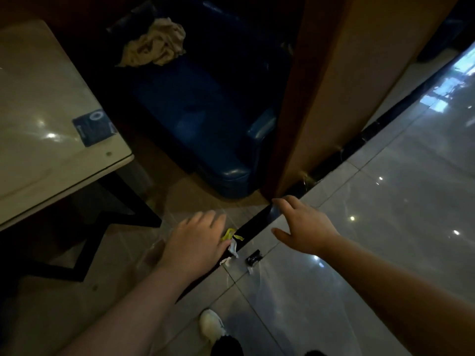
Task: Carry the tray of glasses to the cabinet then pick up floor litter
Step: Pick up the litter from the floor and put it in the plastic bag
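Observation:
Litter lies on the tiled floor below me: a yellow scrap (pixel 230 234), a crumpled white paper (pixel 232 250) and a small black wrapper (pixel 254 258). My left hand (pixel 198 240) reaches down, palm down, right beside the yellow and white scraps and partly covers them; whether it touches them is unclear. My right hand (pixel 300 227) hovers above the floor, fingers spread, up and to the right of the black wrapper, holding nothing. No tray, glasses or cabinet are in view.
A pale glossy table (pixel 38 111) with a dark frame stands at the left. A blue padded seat (pixel 205 111) holds a crumpled beige cloth (pixel 156 44). A wooden partition (pixel 334 86) rises at the right. My white shoe (pixel 212 325) is below.

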